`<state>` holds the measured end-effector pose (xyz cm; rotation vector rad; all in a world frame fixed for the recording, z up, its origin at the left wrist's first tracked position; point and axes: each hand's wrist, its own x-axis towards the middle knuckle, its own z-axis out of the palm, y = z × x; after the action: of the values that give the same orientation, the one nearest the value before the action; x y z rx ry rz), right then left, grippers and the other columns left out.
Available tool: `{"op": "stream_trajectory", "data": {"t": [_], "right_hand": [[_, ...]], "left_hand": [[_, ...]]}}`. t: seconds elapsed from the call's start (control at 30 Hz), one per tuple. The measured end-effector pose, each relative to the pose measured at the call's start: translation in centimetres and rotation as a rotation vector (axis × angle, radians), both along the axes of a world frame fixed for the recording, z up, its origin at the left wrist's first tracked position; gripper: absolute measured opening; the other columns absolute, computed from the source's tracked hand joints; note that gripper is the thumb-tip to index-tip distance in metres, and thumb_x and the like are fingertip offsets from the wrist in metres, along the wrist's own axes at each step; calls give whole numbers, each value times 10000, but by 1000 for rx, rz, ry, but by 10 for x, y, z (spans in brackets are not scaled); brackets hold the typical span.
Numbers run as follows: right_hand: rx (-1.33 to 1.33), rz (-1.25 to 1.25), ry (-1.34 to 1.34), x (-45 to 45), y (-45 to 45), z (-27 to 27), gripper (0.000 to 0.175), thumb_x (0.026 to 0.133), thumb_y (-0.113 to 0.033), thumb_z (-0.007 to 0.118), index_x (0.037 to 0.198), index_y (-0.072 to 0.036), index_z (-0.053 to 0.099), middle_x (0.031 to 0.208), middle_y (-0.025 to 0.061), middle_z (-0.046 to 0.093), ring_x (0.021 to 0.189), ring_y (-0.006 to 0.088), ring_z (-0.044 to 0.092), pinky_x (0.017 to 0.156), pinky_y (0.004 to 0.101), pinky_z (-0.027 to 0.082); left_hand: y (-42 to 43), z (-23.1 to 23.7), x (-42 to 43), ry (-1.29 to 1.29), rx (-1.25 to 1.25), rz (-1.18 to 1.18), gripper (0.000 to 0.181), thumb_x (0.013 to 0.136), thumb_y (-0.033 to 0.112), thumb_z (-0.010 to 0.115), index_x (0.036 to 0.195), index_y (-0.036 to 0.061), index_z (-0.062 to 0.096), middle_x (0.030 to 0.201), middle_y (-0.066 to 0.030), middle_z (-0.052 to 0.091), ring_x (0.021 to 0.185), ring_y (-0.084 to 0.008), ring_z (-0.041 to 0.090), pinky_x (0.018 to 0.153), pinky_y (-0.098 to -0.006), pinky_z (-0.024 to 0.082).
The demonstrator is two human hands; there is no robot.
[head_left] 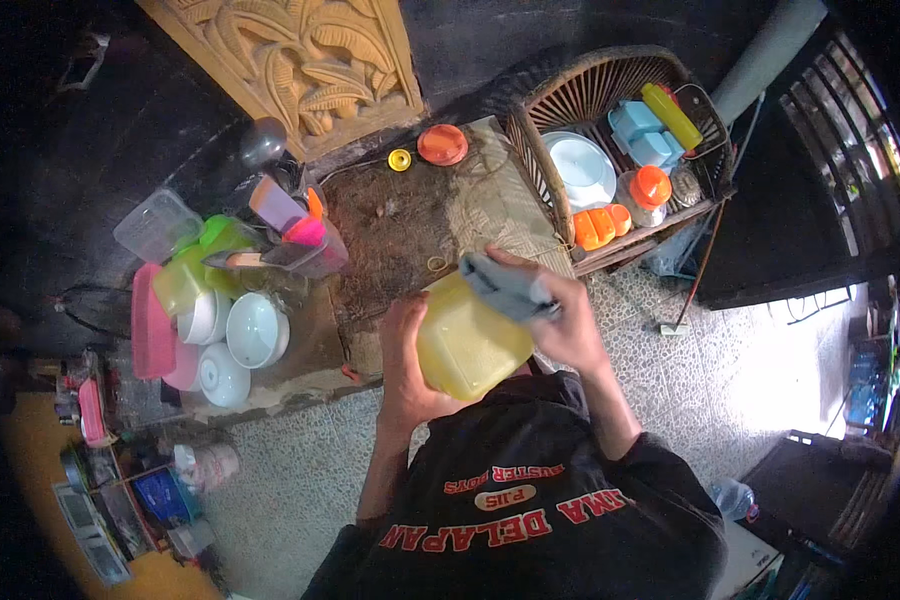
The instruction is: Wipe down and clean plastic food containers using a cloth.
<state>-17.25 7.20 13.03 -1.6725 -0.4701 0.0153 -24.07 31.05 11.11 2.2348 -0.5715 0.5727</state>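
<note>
A yellow plastic container (474, 341) is held in front of my body, its flat base facing the camera. My left hand (407, 367) grips it along its left side, with the thumb near the upper left corner. In my right hand (562, 319) is a bunched grey cloth (504, 286), pressed against the container's upper right edge. Beyond the container is a worn counter top (386, 232), where a rubber band (436, 263) lies. An orange-red round lid or dish (442, 145) and a small yellow round item (399, 160) sit at its back edge.
To the left stand white bowls (257, 330), a pink tray (152, 321), green containers and a clear utensil holder (330, 251). At the right, a rattan basket (544, 161) holds white plates (581, 171), blue containers (645, 131) and a jar with an orange lid (650, 187).
</note>
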Motion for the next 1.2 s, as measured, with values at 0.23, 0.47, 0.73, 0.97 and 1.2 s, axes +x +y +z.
{"op": "stream_trajectory", "data": {"t": [0.23,0.47,0.73,0.97,1.2], "right_hand": [[-266,406,-454,-24,-10,12,719,636,-24,788,1345,-135,733,1598,50,574,1557,311,434,1302,577,283],[-84,407,-244,13,-74,-8,609,730,73,768,1319,-77,737,1497,158,651,1455,317,567,1223,521,428],[-21,227,-219,26,-47,16,476,767,-29,704,1241,11,723,1356,200,716,1298,382,667,1133,451,482],[169,428,-70,29,-48,-2,403,838,-100,701,1222,17,736,1272,162,754,1202,312,716,1071,415,524],[412,287,467,25,-48,-44,317,1047,-133,633,1331,-1,681,1236,47,738,1137,136,665,1023,326,514]], "left_hand": [[-22,-29,-2,73,-297,281,1100,742,378,933,1600,18,347,1475,-246,476,1335,-442,500,1096,-563,434],[-46,-20,-8,27,-177,266,1273,610,373,1033,1600,5,323,1484,-229,498,1366,-423,510,1164,-560,415],[-60,-28,-10,61,-326,1,1334,557,427,1066,1592,-6,347,1595,-252,435,1473,-417,462,1228,-528,380],[-60,-17,-28,400,-638,-118,1415,520,397,1069,1621,-4,276,1539,-193,471,1446,-353,486,1212,-509,402],[-65,-12,-18,382,-920,-148,1327,645,608,974,1610,-18,312,1541,-165,464,1418,-313,502,1176,-496,416]]}}
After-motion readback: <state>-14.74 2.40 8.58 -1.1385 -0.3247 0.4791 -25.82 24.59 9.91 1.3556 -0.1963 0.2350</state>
